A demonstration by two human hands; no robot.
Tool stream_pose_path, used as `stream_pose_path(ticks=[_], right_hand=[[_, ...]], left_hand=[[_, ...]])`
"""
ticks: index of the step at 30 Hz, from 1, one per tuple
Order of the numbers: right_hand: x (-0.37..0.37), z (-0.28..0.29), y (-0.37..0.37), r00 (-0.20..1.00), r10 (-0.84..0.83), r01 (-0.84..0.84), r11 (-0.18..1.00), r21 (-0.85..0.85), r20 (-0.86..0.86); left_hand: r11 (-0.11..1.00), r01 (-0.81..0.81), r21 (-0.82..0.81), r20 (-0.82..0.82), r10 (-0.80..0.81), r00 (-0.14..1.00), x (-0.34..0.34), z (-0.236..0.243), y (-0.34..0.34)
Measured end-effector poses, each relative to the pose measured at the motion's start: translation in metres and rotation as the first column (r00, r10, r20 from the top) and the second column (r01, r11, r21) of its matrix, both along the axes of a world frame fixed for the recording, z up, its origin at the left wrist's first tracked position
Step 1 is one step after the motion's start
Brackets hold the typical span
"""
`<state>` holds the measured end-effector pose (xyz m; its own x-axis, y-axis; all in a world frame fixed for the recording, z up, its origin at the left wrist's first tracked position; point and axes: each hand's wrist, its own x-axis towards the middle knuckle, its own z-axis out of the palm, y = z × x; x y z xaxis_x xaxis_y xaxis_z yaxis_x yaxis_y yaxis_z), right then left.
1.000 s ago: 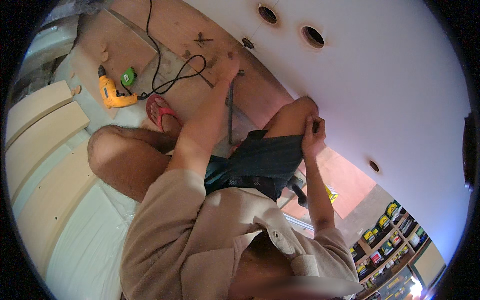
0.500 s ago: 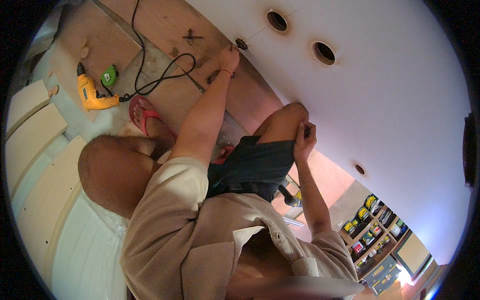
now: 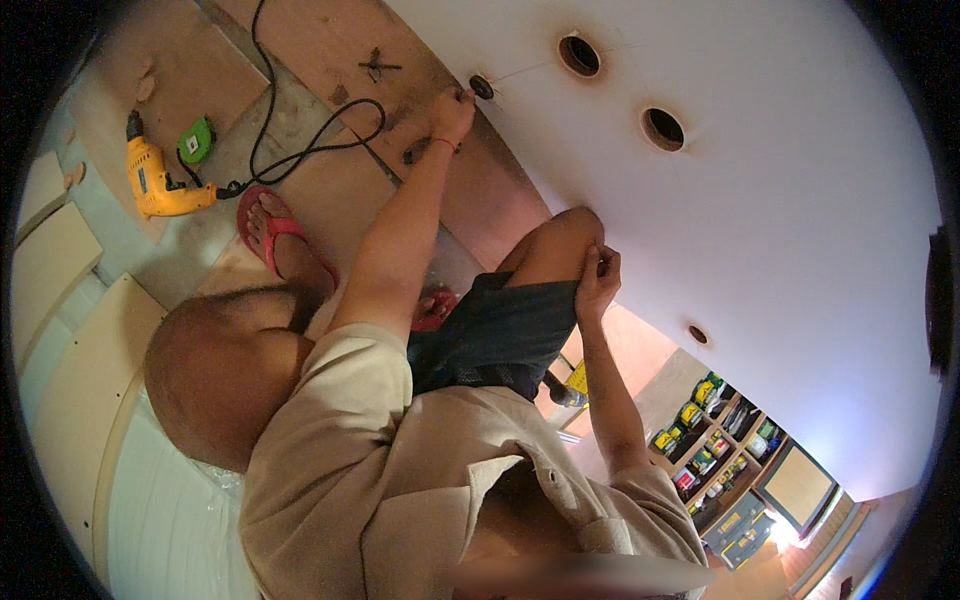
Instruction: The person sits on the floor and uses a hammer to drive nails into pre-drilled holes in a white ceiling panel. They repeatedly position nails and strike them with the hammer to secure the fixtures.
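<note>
My left hand reaches out to the lower edge of a large white panel. Its fingers are closed beside a small dark-rimmed hole; what they hold, if anything, is too small to make out. Close to my right knee, next to the panel, is my right hand with thumb and fingers drawn together in a pinch. Whatever may be between those fingertips is hidden. Two larger round holes with browned edges, one of them an upper hole, pierce the panel, and a smaller hole lies lower down.
An orange power drill and a green tape measure lie on the floor at the left. A black cord loops from the drill toward my left hand. Curved pale boards lie far left; a shelf unit stands lower right.
The whole view has shifted slightly, carrying the drill, tape measure and shelf leftward in the picture. My left hand stays by the small hole; my right hand's fingers look closer together.
</note>
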<state>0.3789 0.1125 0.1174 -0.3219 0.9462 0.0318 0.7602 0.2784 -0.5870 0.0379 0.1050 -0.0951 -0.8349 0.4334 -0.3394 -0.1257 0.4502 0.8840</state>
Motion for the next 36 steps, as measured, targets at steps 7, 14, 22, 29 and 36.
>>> stream_pose_path(ticks=[7,14,22,29,36], right_hand=[[-0.002,0.014,-0.007,0.994,0.068,-0.071,0.997,0.03,0.087],[-0.017,0.067,-0.013,0.96,0.279,-0.279,0.959,0.057,0.003],[-0.05,0.128,-0.021,0.934,0.358,-0.355,0.928,0.113,-0.008],[-0.084,0.14,-0.037,0.877,0.472,-0.48,0.868,0.125,0.095],[-0.087,0.154,-0.043,0.866,0.483,-0.5,0.85,0.167,0.13]], left_hand=[[0.992,-0.099,0.075,0.173,0.085,0.981,0.006,-0.008,0.012],[0.871,-0.376,0.318,0.851,-0.087,0.518,-0.008,-0.018,0.01],[0.866,-0.359,0.348,0.843,-0.121,0.524,-0.009,-0.033,0.021],[0.999,-0.035,-0.037,-0.066,0.032,0.997,0.011,0.006,0.002],[0.978,-0.069,0.195,0.118,0.046,0.992,0.012,-0.009,0.004]])
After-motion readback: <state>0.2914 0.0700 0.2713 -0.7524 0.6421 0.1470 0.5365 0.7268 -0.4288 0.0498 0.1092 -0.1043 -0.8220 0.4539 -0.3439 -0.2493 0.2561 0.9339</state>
